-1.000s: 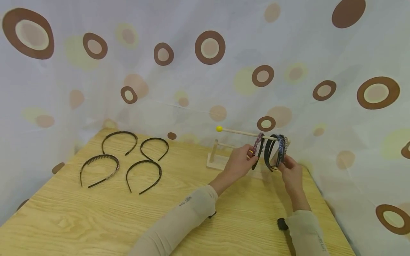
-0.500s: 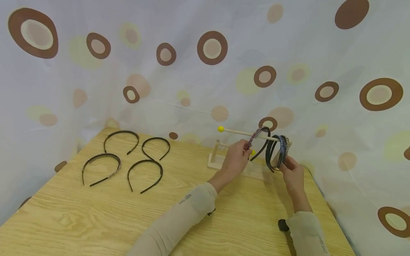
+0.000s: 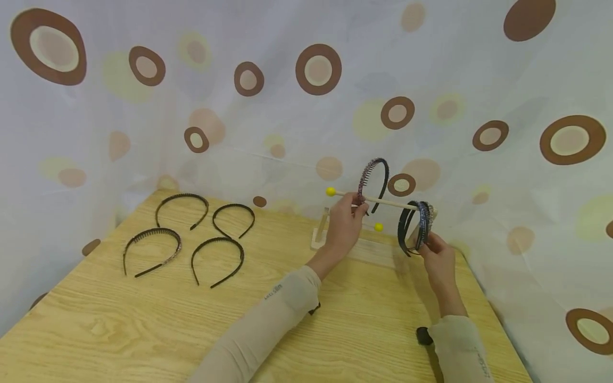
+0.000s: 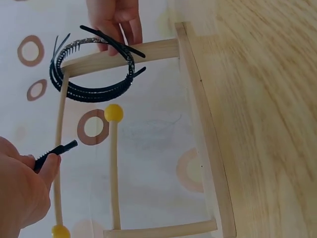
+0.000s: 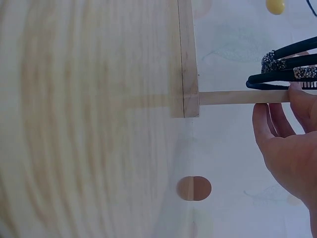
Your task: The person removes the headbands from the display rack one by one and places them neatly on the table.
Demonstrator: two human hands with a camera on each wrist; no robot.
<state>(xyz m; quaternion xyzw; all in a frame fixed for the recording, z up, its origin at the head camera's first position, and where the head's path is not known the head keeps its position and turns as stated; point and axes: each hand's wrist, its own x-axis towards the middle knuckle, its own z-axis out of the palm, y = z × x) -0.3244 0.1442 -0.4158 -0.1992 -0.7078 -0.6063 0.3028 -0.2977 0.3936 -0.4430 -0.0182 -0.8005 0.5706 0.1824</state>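
My left hand (image 3: 342,226) pinches a black toothed headband (image 3: 386,178) with a pinkish glitter covering, near one end. Its arch stands above the upper rod (image 3: 395,203) of a wooden stand (image 3: 371,252); in the left wrist view an end of the headband (image 4: 68,145) crosses close to that rod. Several black and glittery headbands (image 3: 423,226) hang together at the rod's right end. Beside them, my right hand (image 3: 439,266) grips the stand's right upright; in the right wrist view thumb and fingers lie on either side of this post (image 5: 233,97).
Several more headbands lie on the left of the wooden table (image 3: 143,330), one of them a glittery headband (image 3: 174,252). Yellow balls cap the upper rod (image 3: 331,191) and the shorter lower rod (image 4: 114,173). A patterned curtain (image 3: 278,32) closes off the back and sides.
My left hand has moved left and up along the rod with the pinkish headband, whose arch has risen from hanging on the rod to above it. The right hand stays at the upright.
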